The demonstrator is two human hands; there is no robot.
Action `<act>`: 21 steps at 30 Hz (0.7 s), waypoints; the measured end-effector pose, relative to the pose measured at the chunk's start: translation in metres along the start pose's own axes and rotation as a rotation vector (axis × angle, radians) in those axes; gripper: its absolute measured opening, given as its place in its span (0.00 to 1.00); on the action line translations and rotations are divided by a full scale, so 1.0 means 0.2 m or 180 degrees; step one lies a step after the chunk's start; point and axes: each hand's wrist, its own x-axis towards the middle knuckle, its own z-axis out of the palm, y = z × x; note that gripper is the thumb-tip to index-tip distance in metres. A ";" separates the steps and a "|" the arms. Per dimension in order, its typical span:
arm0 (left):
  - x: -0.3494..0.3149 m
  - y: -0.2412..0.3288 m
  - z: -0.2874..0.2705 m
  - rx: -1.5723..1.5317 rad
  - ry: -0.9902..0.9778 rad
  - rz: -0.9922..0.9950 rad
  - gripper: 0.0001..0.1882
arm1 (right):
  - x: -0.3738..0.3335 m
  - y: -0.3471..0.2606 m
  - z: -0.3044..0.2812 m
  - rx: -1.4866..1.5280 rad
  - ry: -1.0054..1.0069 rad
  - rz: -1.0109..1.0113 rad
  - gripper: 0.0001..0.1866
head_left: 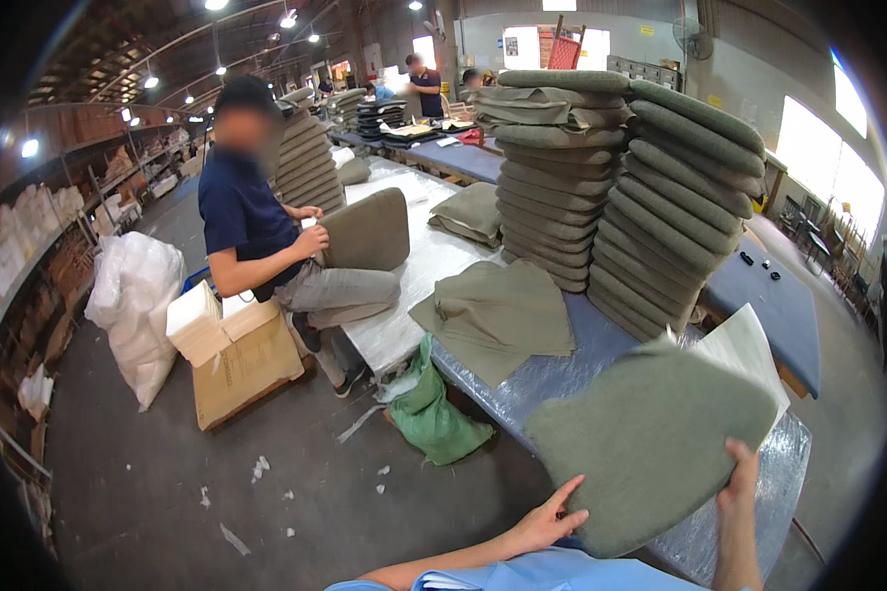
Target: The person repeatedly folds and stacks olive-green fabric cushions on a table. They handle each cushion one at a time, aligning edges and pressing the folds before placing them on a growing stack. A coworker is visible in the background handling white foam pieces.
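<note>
A grey-green padded seat cushion (pixel 660 443) lies tilted in front of me over the near end of the table. My right hand (pixel 739 478) grips its right edge, thumb on top and the other fingers hidden beneath. At the near left edge, my left hand (pixel 547 522) touches the cushion with thumb and forefinger spread apart; its remaining fingers are partly hidden. White sheets (pixel 747 345) stick out behind the cushion's far right side. Beyond it, flat grey-green fabric pieces (pixel 503 313) lie in a loose pile on the plastic-covered table (pixel 601 330).
Two tall cushion stacks (pixel 557 187) (pixel 675 207) stand at the table's far side. To the left, a seated person (pixel 256 207) handles another cushion (pixel 367 231). A green sack (pixel 434 409), a cardboard box (pixel 246 369) and a white plastic bag (pixel 138 305) stand on the floor.
</note>
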 end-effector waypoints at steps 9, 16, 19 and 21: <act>-0.31 0.27 -0.36 -0.0549 -0.1181 0.1044 0.21 | 0.00 -0.71 0.92 -0.4171 -0.2563 -0.2070 0.40; -0.48 1.05 -0.20 0.0579 -0.1898 0.3442 0.18 | 0.45 -0.10 1.01 -0.4916 -0.4576 -0.1924 0.34; -0.51 1.09 -0.17 0.1003 -0.1044 0.3168 0.15 | 0.56 0.09 0.93 -0.4482 -0.4455 -0.2155 0.34; -0.51 1.03 -0.05 0.0286 0.0774 0.3291 0.10 | 0.59 0.11 0.95 -0.4295 -0.4419 -0.2289 0.34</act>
